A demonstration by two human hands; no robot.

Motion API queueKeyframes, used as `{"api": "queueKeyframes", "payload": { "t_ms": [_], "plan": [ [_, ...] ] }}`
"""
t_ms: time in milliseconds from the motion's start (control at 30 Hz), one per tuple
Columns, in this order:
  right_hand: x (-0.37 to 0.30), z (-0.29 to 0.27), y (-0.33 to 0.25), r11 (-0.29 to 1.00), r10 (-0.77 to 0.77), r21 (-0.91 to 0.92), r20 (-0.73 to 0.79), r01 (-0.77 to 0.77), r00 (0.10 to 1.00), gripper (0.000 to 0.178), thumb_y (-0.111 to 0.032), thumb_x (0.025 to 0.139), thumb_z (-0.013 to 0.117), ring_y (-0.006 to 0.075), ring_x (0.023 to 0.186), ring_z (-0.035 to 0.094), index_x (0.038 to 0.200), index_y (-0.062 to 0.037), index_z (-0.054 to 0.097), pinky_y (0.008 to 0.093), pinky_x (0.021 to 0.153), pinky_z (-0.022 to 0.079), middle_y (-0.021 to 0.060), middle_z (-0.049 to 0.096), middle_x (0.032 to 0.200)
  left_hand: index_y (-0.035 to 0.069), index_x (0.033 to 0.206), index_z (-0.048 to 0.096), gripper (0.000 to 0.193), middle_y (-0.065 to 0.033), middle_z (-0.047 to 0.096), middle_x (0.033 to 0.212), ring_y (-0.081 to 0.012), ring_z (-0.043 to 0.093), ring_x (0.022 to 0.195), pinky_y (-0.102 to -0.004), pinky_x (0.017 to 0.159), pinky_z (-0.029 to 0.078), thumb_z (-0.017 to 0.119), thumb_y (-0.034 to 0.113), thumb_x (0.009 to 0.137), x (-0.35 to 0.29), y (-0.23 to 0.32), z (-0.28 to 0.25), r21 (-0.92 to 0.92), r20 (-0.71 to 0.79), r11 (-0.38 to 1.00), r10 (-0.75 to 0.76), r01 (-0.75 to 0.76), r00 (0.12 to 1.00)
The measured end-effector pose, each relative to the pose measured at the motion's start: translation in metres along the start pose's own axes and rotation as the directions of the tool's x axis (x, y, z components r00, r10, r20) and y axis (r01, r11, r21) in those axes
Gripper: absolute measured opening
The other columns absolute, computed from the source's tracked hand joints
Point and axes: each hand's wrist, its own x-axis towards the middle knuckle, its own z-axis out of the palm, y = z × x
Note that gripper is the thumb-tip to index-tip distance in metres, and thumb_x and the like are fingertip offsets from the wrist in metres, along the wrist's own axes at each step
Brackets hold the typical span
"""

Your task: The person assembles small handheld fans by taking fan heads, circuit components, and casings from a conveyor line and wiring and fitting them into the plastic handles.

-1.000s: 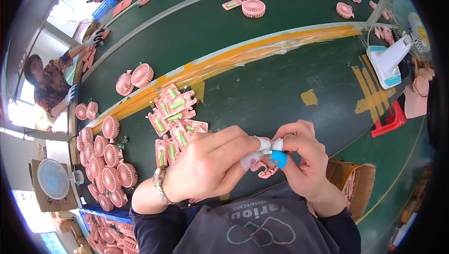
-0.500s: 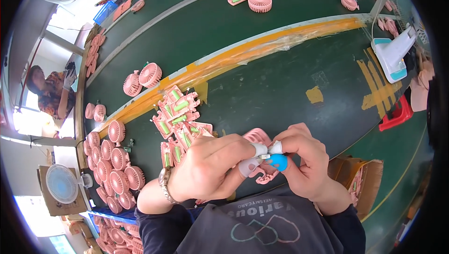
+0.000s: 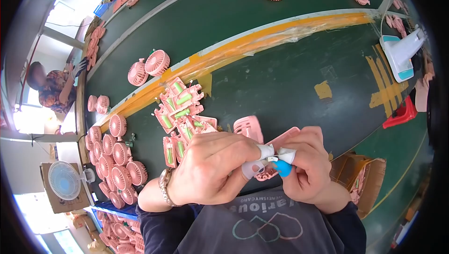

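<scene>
My left hand (image 3: pixel 213 167) and my right hand (image 3: pixel 305 165) meet fingertip to fingertip in front of my chest, both closed in a pinch. Between them is a small white connector (image 3: pixel 272 159); fingers partly cover it, and any wires are too fine to make out. White and greyish finger cots cover the left fingertips, white and blue ones the right. Just beyond and beneath the fingers lie a ribbed pink fan part (image 3: pixel 248 128) and a pink handle shell (image 3: pixel 284 136), partly hidden by my hands.
Left of my hands lie pink shells with green batteries (image 3: pixel 183 99). Many pink fan heads (image 3: pixel 120 178) crowd the table's left end. An orange-taped ledge (image 3: pixel 280 32) crosses beyond, with a conveyor behind it. A white fan stand (image 3: pixel 397 55) is far right, a cardboard box (image 3: pixel 374 172) lower right.
The pink part under my hands now shows as a ribbed piece and a longer shell spread apart. My fingers still pinch the connector. The view has shifted slightly; the far-left person's arm moved.
</scene>
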Motion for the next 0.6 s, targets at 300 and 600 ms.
{"api": "queueKeyframes", "payload": {
  "t_ms": [300, 600],
  "plan": [
    [0.002, -0.005, 0.023, 0.853, 0.271, 0.364, 0.307, -0.375, 0.913, 0.012, 0.000, 0.078, 0.072, 0.0194, 0.071, 0.061, 0.087, -0.0013, 0.064, 0.0271, 0.062, 0.047, 0.0078, 0.065, 0.080, -0.001, 0.082, 0.061, 0.010, -0.0127, 0.064, 0.070, -0.0296, 0.065, 0.061, -0.0357, 0.059, 0.054, 0.068, -0.002, 0.074, -0.002, -0.013, -0.005, -0.030, 0.060, 0.999, 0.029, -0.027, 0.998],
    [0.029, 0.023, 0.056, 0.772, 0.453, 0.269, 0.403, -0.576, 0.795, 0.009, 0.004, 0.080, 0.068, 0.0062, 0.068, 0.057, 0.087, -0.0009, 0.066, 0.0222, 0.057, 0.045, 0.0023, 0.065, 0.082, 0.002, 0.090, 0.063, 0.015, -0.0118, 0.062, 0.080, -0.0302, 0.061, 0.064, -0.0363, 0.058, 0.049, 0.063, -0.001, 0.075, 0.012, -0.042, -0.033, 0.089, 0.107, 0.989, -0.131, 0.122, 0.986]
  ]
}}
